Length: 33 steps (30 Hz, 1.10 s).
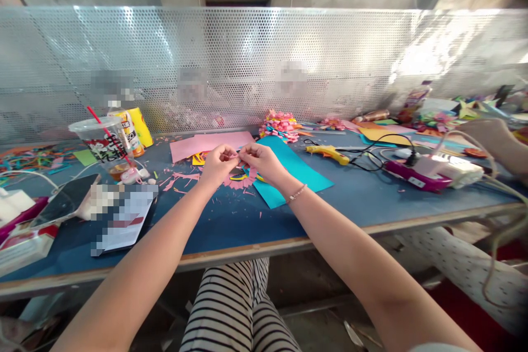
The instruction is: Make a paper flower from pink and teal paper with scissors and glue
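My left hand [221, 160] and my right hand [260, 159] meet above the table, fingertips pinched close together. Between them is a small bit of pink paper [236, 155], mostly hidden by the fingers. Just below lies pink fringed paper [246, 180]; whether it joins the held bit I cannot tell. Yellow-handled scissors [238, 178] show partly under the hands. A blue paper sheet [289, 170] lies beside and under my right hand. Behind my left hand is a pink paper sheet [185, 147], with pink scraps [181, 180] scattered nearby.
A pink paper flower bunch [278, 125] stands at the back. Rightward lie a yellow glue gun [328, 154] with its cable and a purple power strip [416, 177]. On the left are a plastic cup [101, 146] and a phone [128, 220]. Another person's arm [490, 140] reaches in at right.
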Each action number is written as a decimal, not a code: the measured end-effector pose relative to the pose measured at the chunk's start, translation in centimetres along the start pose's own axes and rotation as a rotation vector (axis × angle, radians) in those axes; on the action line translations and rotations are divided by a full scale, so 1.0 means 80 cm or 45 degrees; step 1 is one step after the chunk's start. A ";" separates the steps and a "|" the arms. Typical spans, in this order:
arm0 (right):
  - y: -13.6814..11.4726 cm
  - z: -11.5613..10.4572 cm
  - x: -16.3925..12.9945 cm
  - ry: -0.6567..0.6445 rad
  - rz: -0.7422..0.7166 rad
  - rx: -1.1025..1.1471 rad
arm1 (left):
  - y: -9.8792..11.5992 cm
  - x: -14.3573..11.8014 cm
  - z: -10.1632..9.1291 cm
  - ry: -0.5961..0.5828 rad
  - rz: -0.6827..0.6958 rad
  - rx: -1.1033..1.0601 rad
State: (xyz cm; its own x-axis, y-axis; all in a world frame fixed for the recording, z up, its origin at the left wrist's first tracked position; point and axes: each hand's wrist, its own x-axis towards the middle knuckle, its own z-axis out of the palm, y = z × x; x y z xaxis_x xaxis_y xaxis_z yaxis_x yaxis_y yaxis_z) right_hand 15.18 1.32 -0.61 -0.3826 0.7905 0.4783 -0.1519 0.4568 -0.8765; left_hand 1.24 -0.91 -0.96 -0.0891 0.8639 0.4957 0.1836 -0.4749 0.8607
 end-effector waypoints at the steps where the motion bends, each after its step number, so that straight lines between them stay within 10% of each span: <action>1: 0.000 0.000 0.000 0.001 0.012 0.008 | -0.002 0.000 0.000 -0.004 0.014 0.014; 18: -0.005 0.005 -0.002 0.008 0.245 0.346 | 0.007 -0.008 0.005 0.023 0.107 0.262; 33: 0.000 0.004 0.001 0.036 0.252 0.338 | 0.007 -0.004 0.004 0.013 -0.133 -0.197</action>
State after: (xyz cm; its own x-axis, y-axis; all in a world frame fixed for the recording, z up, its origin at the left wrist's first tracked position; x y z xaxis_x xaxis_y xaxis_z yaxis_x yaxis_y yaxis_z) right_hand 14.85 1.21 -0.59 -0.4034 0.8660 0.2954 -0.3109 0.1738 -0.9344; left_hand 1.72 -1.38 -0.63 -0.1098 0.9085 0.4032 0.0201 -0.4036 0.9147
